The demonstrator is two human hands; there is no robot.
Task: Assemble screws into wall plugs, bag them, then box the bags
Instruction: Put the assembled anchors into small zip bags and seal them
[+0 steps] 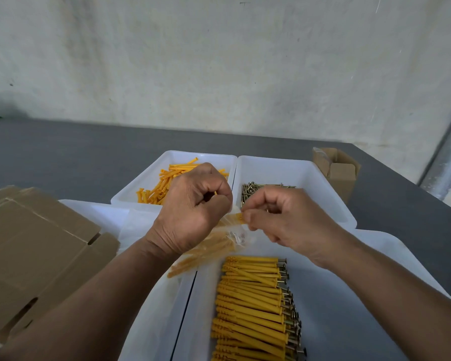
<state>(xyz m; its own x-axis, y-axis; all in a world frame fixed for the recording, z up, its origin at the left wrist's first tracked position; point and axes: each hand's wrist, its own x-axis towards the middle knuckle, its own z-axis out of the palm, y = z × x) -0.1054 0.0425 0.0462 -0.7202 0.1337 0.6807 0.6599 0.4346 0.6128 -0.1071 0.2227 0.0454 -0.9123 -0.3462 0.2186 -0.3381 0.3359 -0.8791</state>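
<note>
A clear plastic bag (pixel 214 250) filled with yellow plugs hangs between my hands above the near trays. My left hand (pixel 193 207) is closed on the bag's top edge from the left. My right hand (pixel 279 217) pinches the same top edge from the right. Below, a white tray (pixel 349 308) holds a stack of assembled yellow plugs with screws (pixel 255 308). Farther back, one white tray (pixel 175 157) holds loose yellow plugs (pixel 159 188), and the tray beside it (pixel 320 183) holds loose screws (pixel 250 191).
Flat brown cardboard box blanks (pixel 34 251) lie at the left. A small open cardboard box (pixel 336 170) stands at the back right. Another white tray (pixel 151 308) sits under my left forearm. The grey table (pixel 63 157) ends at a pale wall.
</note>
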